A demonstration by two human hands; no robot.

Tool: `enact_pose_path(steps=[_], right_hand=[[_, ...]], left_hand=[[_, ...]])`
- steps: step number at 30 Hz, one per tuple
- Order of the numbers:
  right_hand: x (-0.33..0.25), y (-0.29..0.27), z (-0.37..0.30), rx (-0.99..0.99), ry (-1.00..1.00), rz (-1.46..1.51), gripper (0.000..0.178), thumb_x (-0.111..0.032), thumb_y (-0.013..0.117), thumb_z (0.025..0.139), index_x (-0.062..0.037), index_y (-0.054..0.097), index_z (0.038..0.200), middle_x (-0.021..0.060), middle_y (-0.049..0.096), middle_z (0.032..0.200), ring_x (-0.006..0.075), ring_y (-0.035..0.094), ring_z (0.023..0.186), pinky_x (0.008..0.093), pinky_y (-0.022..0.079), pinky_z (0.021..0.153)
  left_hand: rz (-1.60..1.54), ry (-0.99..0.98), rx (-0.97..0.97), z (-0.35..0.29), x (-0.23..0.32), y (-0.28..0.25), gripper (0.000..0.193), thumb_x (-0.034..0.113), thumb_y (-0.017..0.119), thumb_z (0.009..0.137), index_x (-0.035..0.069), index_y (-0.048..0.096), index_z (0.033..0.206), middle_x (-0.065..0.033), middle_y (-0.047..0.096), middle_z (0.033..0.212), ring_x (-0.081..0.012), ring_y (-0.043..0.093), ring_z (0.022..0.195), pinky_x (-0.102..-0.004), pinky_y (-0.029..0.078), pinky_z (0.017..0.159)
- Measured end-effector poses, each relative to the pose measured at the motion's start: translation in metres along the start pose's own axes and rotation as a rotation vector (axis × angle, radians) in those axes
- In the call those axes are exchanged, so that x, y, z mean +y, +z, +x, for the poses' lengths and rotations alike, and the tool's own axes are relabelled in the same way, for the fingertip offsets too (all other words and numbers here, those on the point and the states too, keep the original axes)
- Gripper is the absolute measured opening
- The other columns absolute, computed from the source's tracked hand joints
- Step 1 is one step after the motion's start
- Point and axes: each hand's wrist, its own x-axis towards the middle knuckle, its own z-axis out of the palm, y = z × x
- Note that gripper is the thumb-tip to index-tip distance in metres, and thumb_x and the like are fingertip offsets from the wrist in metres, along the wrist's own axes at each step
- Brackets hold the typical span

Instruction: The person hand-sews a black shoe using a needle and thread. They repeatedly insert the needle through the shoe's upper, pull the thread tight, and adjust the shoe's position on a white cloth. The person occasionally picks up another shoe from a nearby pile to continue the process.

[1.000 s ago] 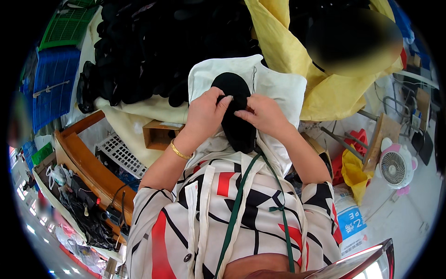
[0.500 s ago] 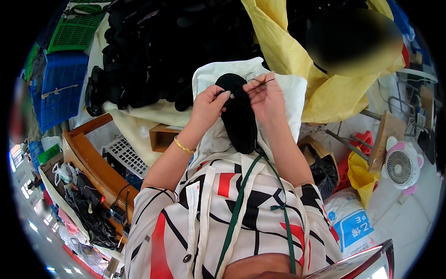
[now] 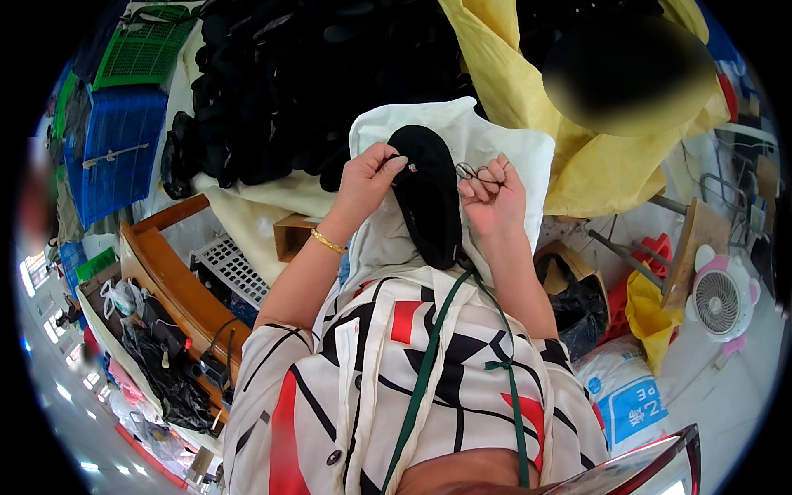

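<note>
A black cloth shoe (image 3: 426,202) lies lengthwise on the white cloth (image 3: 532,153) over my lap, its rounded end away from me. Near that end shows a small pale-and-red mark. My left hand (image 3: 369,175) pinches the shoe's left edge between thumb and fingers. Just off the shoe's right side, my right hand (image 3: 493,191) is closed around a small pair of dark scissors (image 3: 466,171), whose looped handles stick out toward the shoe. The blades are mostly hidden by the hand.
A big heap of black shoes (image 3: 272,107) lies ahead, beside a yellow sheet (image 3: 569,157). Blue crates (image 3: 124,157) and a wooden frame (image 3: 177,272) stand at left. A cardboard box (image 3: 569,264), a white sack (image 3: 623,392) and a fan (image 3: 716,297) are at right.
My right hand has drawn back to the right, off the shoe, and the scissors' loops now show at its fingers. My left hand still grips the shoe's edge; the mark is uncovered.
</note>
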Motion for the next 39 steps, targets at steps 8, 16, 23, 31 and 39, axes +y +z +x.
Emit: enact_pose_path(steps=[8,16,23,31,39], right_hand=[[-0.006,-0.019,-0.044,0.04,-0.584,-0.956,0.023,-0.017,0.055,0.099,-0.0027,0.061,0.082,0.0022,0.061,0.075,0.0105,0.054,0.072,0.0266,0.045,0.073],[-0.091,-0.105,-0.105,0.318,-0.644,-1.735,0.013,-0.01,0.061,0.095,0.0007,0.064,0.101,0.0069,0.067,0.078,0.0132,0.06,0.069,0.0276,0.05,0.069],[-0.042,-0.058,-0.058,-0.004,-0.57,-1.203,0.019,-0.011,0.061,0.095,0.0009,0.06,0.11,0.0086,0.07,0.084,0.0125,0.067,0.074,0.0254,0.053,0.072],[0.014,0.0,-0.021,-0.231,-0.371,-1.467,0.014,-0.018,0.059,0.096,-0.0042,0.06,0.097,0.0111,0.065,0.07,0.0224,0.065,0.062,0.0349,0.052,0.06],[0.026,-0.004,-0.013,-0.278,-0.612,-1.775,0.012,-0.018,0.054,0.094,-0.0065,0.058,0.096,0.0194,0.066,0.077,0.0402,0.065,0.073,0.049,0.051,0.065]], left_hand=[[0.602,0.491,0.147,-0.001,0.036,0.004,0.011,0.004,0.067,0.086,0.005,0.064,0.096,-0.0093,0.06,0.083,-0.0236,0.059,0.062,-0.0309,0.048,0.059],[0.445,0.166,-0.05,0.003,0.058,0.006,0.026,0.028,0.07,0.084,0.003,0.064,0.082,-0.0111,0.063,0.072,-0.0289,0.064,0.065,-0.0369,0.05,0.057],[1.069,0.069,-0.072,0.028,0.09,0.034,0.054,0.053,0.068,0.08,-0.001,0.064,0.075,-0.0162,0.065,0.067,-0.0339,0.066,0.065,-0.0408,0.051,0.06],[0.56,-0.034,0.014,0.019,0.047,0.014,0.028,0.025,0.065,0.082,-0.003,0.062,0.077,-0.0134,0.064,0.064,-0.022,0.065,0.06,-0.0338,0.051,0.057],[-0.026,-0.252,0.041,0.004,0.039,0.012,0.017,0.013,0.065,0.085,-0.003,0.066,0.092,-0.0016,0.066,0.071,-0.0064,0.061,0.06,-0.0224,0.049,0.056]])
